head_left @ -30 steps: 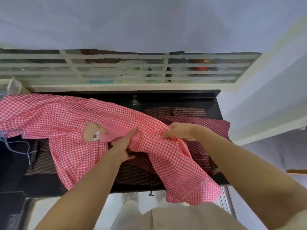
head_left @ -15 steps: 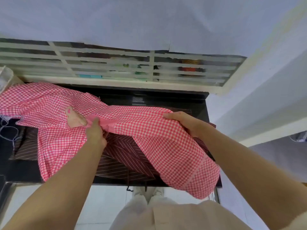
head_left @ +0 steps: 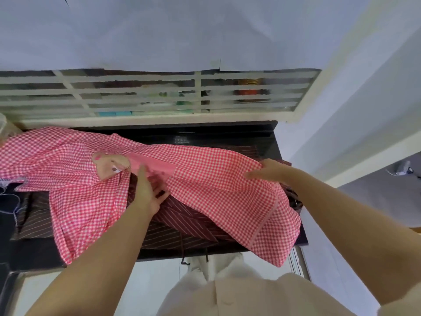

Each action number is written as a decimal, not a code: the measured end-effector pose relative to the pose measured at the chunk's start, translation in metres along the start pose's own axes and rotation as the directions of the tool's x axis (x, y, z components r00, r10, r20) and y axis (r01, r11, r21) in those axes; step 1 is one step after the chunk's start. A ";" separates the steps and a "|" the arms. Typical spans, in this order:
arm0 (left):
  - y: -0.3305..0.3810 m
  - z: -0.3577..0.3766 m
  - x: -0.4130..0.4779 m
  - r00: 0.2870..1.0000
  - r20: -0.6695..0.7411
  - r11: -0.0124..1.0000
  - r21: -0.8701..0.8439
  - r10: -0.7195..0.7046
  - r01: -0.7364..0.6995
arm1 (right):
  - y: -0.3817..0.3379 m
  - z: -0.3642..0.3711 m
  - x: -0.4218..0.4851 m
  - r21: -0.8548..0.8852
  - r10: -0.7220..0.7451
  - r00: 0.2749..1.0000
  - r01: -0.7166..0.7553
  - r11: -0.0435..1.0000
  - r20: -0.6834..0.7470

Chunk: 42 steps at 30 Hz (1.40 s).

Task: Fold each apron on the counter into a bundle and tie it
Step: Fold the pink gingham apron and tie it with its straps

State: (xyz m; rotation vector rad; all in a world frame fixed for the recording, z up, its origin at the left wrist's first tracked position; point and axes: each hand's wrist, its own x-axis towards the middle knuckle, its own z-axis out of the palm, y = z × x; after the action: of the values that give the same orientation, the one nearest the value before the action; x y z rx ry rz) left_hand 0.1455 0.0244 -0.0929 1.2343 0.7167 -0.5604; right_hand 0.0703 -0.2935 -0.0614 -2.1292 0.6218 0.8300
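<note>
1. Far left of the frame: the pink gingham apron (head_left: 68, 156) sprawls unfolded across the black worktop (head_left: 227, 135). It looks like thin, limp cotton, light and apt to slide.
2. Left of centre: its bear patch (head_left: 109, 166) and plain pink pocket (head_left: 155, 165) look thickest, so I judge them a firm anchor for a fold.
3. Centre: my left hand (head_left: 148, 192) has its fingers straight and spread, thumb on the pocket, gripping nothing.
4. Beneath lies a maroon striped apron (head_left: 182, 222), equally soft. I should pinch only the gingham's hems.
5. Right of centre: my right hand (head_left: 268, 172) lies on the gingham's upper edge. It is blurred, so I cannot tell whether the thumb pinches underneath.
6. Lower right: a corner hangs off the worktop's front and could drag the cloth.
</note>
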 end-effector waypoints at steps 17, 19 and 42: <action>-0.118 0.087 -0.008 0.904 -0.411 0.899 0.430 0.115 0.081 | 0.085 -0.072 0.028 -0.307 -0.087 0.955 0.177 0.935 0.285; -0.123 0.095 -0.021 0.830 -0.489 0.933 0.348 0.268 -0.097 | 0.089 -0.080 0.029 -0.134 -0.204 0.960 0.232 0.963 0.194; -0.099 0.016 -0.049 0.863 -0.493 0.992 -0.004 0.109 -0.127 | -0.027 -0.028 0.066 -0.109 -0.058 0.984 0.077 0.991 0.169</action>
State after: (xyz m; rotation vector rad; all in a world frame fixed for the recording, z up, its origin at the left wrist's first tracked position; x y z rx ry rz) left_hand 0.0440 -0.0153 -0.1167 1.3928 1.0649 -0.1202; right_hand 0.1417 -0.3101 -0.0823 -2.1438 0.4216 1.0145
